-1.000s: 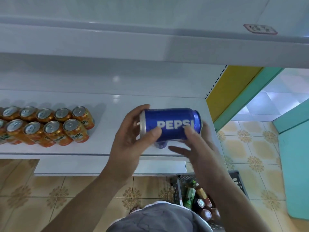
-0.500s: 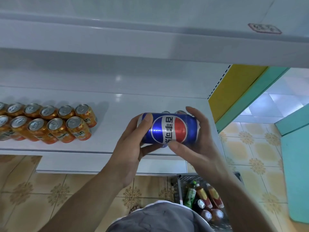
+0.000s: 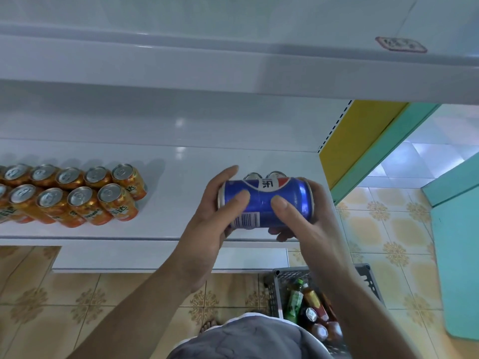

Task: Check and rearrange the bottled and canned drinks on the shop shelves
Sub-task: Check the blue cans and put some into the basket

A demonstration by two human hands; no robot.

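I hold a blue can (image 3: 267, 200) on its side in both hands, in the air just above the front edge of the white shelf (image 3: 181, 177), towards its right end. My left hand (image 3: 210, 224) grips the end with the lid, thumb laid across the blue side and fingers curled round the back. My right hand (image 3: 315, 218) grips the other end, thumb pressed on the side facing me and fingertips showing under the can. A barcode faces me near the lower left of the can, and a red, white and blue logo shows along its top edge. Just behind it, the tops of two more cans (image 3: 264, 175) stand on the shelf, mostly hidden by the one I hold. Well apart to the left, a group of orange cans (image 3: 77, 195) stands upright in two rows, touching one another, running out of view at the left edge. Above is another white shelf with a small red-edged label (image 3: 400, 44) that I cannot read. Below my right arm a grey basket (image 3: 365, 275) sits on the patterned tiled floor (image 3: 383, 229), holding several bottles (image 3: 308, 304) lying together, one with a green cap.
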